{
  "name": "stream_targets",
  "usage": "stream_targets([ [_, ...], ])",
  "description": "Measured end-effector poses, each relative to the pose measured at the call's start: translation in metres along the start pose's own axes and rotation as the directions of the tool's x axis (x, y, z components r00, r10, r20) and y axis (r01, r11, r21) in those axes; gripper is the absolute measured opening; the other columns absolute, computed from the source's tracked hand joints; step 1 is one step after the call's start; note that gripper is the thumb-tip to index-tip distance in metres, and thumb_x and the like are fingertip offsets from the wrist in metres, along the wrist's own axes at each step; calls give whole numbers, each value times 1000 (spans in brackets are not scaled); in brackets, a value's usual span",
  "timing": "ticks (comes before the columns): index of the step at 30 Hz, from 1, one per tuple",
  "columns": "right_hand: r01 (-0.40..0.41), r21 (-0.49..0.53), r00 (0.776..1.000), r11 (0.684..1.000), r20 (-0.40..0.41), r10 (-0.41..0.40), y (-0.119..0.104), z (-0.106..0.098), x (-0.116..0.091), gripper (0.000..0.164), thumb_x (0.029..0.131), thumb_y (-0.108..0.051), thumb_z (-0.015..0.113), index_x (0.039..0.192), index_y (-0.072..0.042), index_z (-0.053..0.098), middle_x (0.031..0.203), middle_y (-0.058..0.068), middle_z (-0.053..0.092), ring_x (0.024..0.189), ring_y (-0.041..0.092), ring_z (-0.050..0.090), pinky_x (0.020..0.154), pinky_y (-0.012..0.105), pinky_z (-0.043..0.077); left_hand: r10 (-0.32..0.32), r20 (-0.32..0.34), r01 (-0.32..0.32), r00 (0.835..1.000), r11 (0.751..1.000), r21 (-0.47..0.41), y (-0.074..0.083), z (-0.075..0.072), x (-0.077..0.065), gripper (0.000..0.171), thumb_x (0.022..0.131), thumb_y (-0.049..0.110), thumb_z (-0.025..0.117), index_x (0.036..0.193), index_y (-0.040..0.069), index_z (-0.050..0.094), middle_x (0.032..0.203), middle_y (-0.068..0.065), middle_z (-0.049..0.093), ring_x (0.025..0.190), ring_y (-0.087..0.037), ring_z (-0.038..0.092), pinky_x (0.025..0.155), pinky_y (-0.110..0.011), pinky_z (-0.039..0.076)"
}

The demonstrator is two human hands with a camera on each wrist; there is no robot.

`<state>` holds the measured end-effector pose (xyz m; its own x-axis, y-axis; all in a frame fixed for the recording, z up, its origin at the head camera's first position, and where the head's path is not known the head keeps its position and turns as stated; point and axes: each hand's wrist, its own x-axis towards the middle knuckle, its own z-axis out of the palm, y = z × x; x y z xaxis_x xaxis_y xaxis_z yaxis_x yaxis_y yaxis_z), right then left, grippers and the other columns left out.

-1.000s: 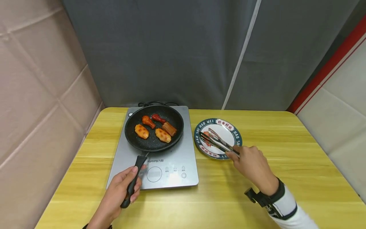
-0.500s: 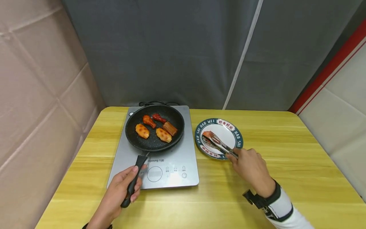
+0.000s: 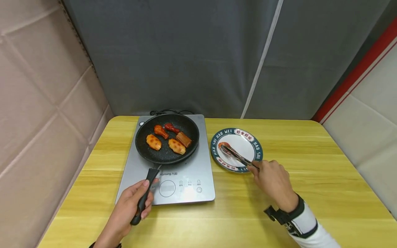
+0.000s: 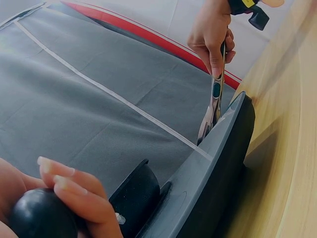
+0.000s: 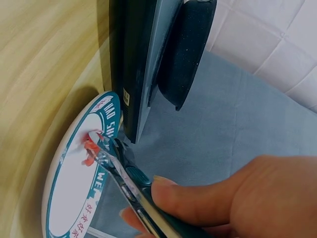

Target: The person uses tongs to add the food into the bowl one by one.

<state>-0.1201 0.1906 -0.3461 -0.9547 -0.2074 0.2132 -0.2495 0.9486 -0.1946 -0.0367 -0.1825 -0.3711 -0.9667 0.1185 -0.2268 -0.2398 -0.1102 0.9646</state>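
Note:
My left hand [image 3: 128,204] grips the black handle [image 3: 144,199] of a frying pan [image 3: 167,159], which sits on an induction cooktop [image 3: 189,191]. In the pan lie two drumsticks [image 3: 161,131], two yellow-orange chicken wings [image 3: 177,146] and a brown block like a piece of rib [image 3: 183,139]. My right hand [image 3: 274,184] holds metal tongs [image 3: 239,157], thumb on top and fingers beneath. The tong tips are closed together at a small red-orange shrimp [image 5: 90,148] on the left part of a round plate [image 3: 246,148], partly covering it.
The plate has a dark green lettered rim and stands just right of the cooktop on a yellow wooden table [image 3: 304,165]. A black cable [image 3: 170,111] lies behind the pan. A grey curtain [image 3: 173,62] hangs at the back, with pale padded walls on both sides.
Over the last second the tongs in my right hand have closed from spread arms onto the shrimp on the plate. My left hand keeps its grip on the pan handle, and the pan stays put.

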Motion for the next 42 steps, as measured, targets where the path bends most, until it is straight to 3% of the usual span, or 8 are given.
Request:
stream_targets([
  [7,-7,20,1000,1000,-3,7,1,-6,-1,26,90,-24,69,98,0,75,53,0,44,42,14,35,35,28,25,-5,-3,5,1000,1000,0,0,0,0,58,103,38,40,133,-13,39,66,-2,44,45,-10,40,41,-20,37],
  [13,-17,58,999,998,-29,19,-2,-21,1,31,92,-25,66,104,2,73,50,0,41,42,14,35,35,28,25,-26,-20,26,999,1000,-1,2,1,0,57,103,38,40,132,-11,41,67,-3,43,45,-10,40,41,-21,36],
  [20,66,37,994,997,-89,-62,-13,-35,6,32,92,-26,66,105,2,72,46,-2,36,38,12,31,35,26,23,-33,-31,33,999,999,-7,2,1,0,57,103,38,41,132,-11,41,67,-3,43,45,-10,40,41,-21,36],
  [29,156,24,983,987,-97,-153,-40,-53,8,27,91,-27,67,104,-4,74,45,-5,32,39,11,31,37,27,24,-39,-29,38,999,999,-19,2,1,0,56,103,37,42,133,-10,41,67,-3,43,45,-10,39,41,-21,36],
  [37,274,38,958,961,-98,-269,-71,-50,15,14,90,-25,68,87,-12,71,49,-8,34,44,11,37,39,27,29,-32,-24,32,999,999,-12,2,1,0,56,103,37,42,133,-10,41,67,-2,43,44,-10,40,41,-21,36],
  [42,315,86,947,945,-91,-308,-93,-44,19,13,90,-25,69,86,-13,73,55,-6,51,46,10,43,39,26,32,-30,-28,30,999,999,-17,2,2,0,56,103,37,42,133,-11,41,66,-3,42,44,-10,40,41,-20,36],
])
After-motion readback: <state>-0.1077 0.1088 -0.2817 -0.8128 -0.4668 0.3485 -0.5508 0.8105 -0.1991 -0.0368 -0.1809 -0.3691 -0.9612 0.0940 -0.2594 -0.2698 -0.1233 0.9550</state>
